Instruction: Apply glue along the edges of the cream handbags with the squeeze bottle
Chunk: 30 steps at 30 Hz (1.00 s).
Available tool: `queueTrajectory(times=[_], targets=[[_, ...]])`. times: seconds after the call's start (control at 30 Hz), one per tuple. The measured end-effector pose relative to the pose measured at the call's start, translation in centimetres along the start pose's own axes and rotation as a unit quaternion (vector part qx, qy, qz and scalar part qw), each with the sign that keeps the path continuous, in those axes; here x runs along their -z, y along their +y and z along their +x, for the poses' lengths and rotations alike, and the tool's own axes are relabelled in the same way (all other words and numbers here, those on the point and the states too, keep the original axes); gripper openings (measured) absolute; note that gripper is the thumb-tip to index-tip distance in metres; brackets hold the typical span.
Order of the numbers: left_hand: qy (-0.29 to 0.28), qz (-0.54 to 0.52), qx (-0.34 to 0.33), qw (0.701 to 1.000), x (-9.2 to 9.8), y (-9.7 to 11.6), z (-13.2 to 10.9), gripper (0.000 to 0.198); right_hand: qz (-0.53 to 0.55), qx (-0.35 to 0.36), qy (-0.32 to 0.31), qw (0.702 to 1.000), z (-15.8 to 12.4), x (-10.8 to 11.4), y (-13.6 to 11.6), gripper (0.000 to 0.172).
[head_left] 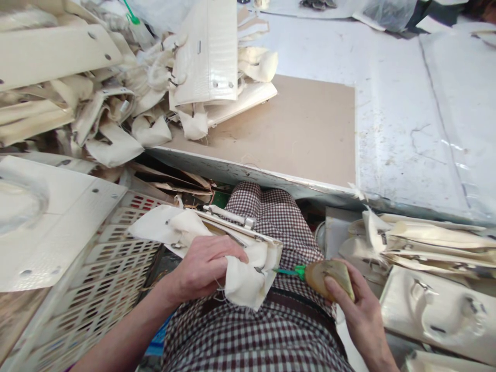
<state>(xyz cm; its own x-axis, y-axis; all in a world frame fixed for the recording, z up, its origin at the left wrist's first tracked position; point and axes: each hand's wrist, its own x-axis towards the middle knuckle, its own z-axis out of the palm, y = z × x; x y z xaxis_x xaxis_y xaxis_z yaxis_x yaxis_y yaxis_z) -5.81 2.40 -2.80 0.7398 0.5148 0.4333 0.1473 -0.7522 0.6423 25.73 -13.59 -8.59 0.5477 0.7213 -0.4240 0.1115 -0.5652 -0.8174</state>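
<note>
My left hand is closed on a cream bag piece that lies across my lap, with loose threads at its lower edge. A metal zipper and a long stiff edge show along the back of the piece. In my right hand is a glue bottle with a yellowish, stained body and a green nozzle. The thin nozzle tip points left and is at the right edge of the cream piece; whether it touches cannot be told.
Cream bag parts are heaped at the back left of the white table, beside a brown board. A plastic basket stands at the left. More bag pieces lie at the right.
</note>
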Motion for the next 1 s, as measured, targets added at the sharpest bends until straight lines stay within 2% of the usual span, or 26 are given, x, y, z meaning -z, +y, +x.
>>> queueTrajectory(times=[0.17,0.37,0.63,0.8,1.0], targets=[[-0.005,-0.007,0.005,1.000,0.0,-0.1,0.0,0.021,0.044,-0.042,-0.013,0.998,-1.0,0.0,-1.0,0.062],[0.002,-0.001,0.004,1.000,0.1,-0.1,0.2,0.024,0.060,-0.061,0.021,0.996,-2.3,-0.6,-2.7,0.061],[0.003,0.003,-0.002,1.000,0.0,0.0,0.4,0.026,0.059,-0.066,0.043,0.995,-2.3,-0.6,-2.9,0.057],[-0.006,0.001,0.000,1.000,-0.2,0.0,0.3,0.025,0.122,-0.094,-0.003,0.988,-2.5,-0.6,-2.8,0.059],[-0.001,0.000,0.006,1.000,0.0,0.0,0.4,0.024,0.252,-0.125,-0.038,0.959,-3.2,-0.9,-2.9,0.050]])
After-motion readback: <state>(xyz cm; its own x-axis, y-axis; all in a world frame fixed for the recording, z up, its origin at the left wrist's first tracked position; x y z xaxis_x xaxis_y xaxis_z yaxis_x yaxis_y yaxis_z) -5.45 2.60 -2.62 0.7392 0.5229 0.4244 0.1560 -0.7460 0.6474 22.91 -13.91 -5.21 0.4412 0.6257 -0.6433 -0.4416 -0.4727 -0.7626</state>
